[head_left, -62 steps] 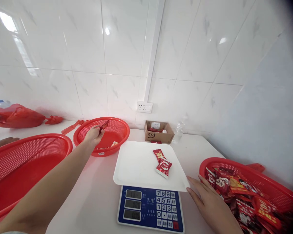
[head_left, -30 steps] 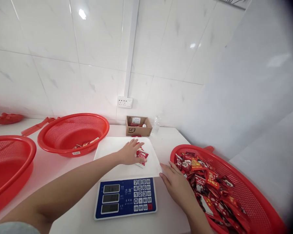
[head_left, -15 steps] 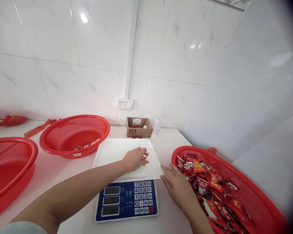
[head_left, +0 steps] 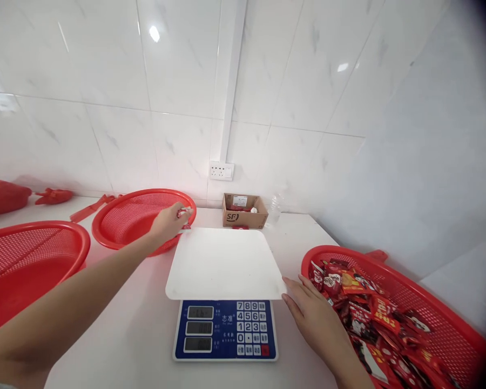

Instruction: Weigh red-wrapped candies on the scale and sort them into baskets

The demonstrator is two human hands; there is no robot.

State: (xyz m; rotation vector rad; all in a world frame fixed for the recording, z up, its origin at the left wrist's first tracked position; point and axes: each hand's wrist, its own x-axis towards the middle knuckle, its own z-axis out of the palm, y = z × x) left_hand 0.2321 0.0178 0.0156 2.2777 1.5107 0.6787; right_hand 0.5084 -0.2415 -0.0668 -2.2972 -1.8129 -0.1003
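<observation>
**Left hand (head_left: 167, 222) pinches red-and-white packets (head_left: 184, 212) by the basket's rim**

Starting at the far left, I see a plump red bag (head_left: 4, 195), well away from the left hand's fingers. Nearer me, and also well left of those fingers, sits a large red basket (head_left: 28, 246), partly covered by the left forearm. A small red bundle (head_left: 54, 196) and a red strip (head_left: 89, 209) lie on the white table (head_left: 137, 324) between the bag and the fingers.

Just beside the fingertips, to their left, is the middle basket (head_left: 133, 213), its right rim behind the hand. Thumb and fingers close on the packets: a bit of wrapper shows at the tips, another just below. How many they grip, I cannot tell.

To the right of those fingers, and nearer me, spreads the white tray (head_left: 227, 265) of a blue scale (head_left: 227, 330). Beyond the tray, right of the left fingertips, stand an open cardboard box (head_left: 245, 218) and a clear bottle (head_left: 275, 206).

The right hand (head_left: 314, 319) rests with fingers outstretched, thumb apart, tips meeting the tray's front right corner; they grip nothing I can see. Just right of these fingers is the right basket (head_left: 437, 313), heaped with red wrapped packets (head_left: 372, 313).
</observation>
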